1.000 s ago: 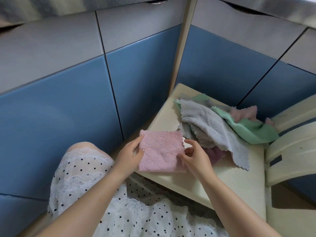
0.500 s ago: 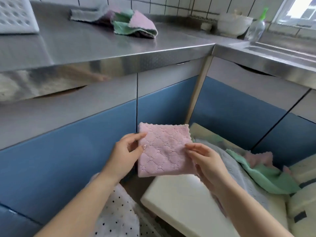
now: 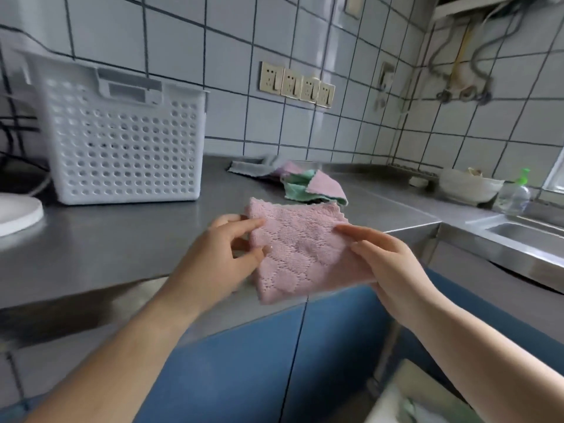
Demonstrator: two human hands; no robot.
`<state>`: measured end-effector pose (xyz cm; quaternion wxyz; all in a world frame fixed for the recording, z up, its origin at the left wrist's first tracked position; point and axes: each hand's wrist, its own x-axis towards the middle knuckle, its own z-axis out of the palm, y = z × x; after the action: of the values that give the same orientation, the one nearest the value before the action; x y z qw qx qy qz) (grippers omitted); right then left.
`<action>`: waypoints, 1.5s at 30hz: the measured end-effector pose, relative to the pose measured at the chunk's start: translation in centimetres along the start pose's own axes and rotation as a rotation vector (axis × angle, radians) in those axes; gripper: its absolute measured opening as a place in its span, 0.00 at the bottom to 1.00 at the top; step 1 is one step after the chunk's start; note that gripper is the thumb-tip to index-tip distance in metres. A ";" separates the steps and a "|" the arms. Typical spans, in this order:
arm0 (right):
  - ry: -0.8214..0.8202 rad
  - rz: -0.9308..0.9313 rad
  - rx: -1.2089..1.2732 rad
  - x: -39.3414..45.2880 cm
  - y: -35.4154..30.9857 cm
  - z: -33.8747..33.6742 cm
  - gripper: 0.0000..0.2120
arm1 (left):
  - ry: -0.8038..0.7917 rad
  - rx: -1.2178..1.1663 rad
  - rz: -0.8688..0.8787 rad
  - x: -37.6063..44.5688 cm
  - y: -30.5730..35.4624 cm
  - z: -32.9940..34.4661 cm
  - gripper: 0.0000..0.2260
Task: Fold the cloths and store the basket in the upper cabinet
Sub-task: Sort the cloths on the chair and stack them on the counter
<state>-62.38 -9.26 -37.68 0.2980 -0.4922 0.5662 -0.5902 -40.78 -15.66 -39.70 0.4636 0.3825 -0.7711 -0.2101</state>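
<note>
Head view: the left hand (image 3: pixel 224 248) and the right hand (image 3: pixel 387 261) are pinching opposite edges of the folded pink cloth (image 3: pixel 300 248), keeping it flat in the air just above the front edge of the steel worktop (image 3: pixel 128 239). The white basket (image 3: pixel 122 138) is standing beyond and to the left of the cloth, so the left hand is nearer to it; the pile of folded cloths (image 3: pixel 305 183) is lying straight behind the cloth, closer than the basket. The cloth's longer side is running roughly from hand to hand. The basket's inside is hidden by its wall, the frame is blurring slightly, and no upper cabinet is showing
</note>
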 end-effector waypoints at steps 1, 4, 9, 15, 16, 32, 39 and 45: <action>-0.039 -0.010 0.009 1.0 -0.9 1.3 0.16 | 0.019 0.076 -0.006 0.6 -0.1 -1.2 0.22; -0.162 -0.032 0.023 3.6 -2.6 4.6 0.14 | 0.024 0.244 -0.059 1.9 -0.5 -3.9 0.30; -0.210 -0.073 -0.115 7.5 -2.5 9.5 0.11 | -0.049 0.430 -0.216 3.0 -1.4 -7.7 0.35; -0.236 -0.135 -0.440 8.7 -0.4 12.5 0.13 | -0.180 0.676 -0.382 3.2 -3.3 -8.3 0.28; -0.240 -0.157 -0.515 8.7 -0.2 12.6 0.13 | -0.210 0.725 -0.407 3.1 -3.6 -8.2 0.27; -0.193 -0.389 -0.624 7.6 1.0 11.6 0.14 | -0.088 0.835 -0.325 3.0 -4.2 -8.4 0.31; -0.128 -0.356 -0.380 3.0 1.7 5.8 0.14 | 0.031 0.458 0.075 1.2 -0.3 -2.9 0.21; 0.001 -0.190 -0.410 -3.9 5.5 -3.9 0.16 | -0.248 0.217 0.337 -3.0 1.5 8.1 0.20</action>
<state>-65.76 -5.28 -43.40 0.1345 -0.5935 0.6255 -0.4883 -47.59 -12.63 -44.27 0.3501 0.2674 -0.8931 -0.0910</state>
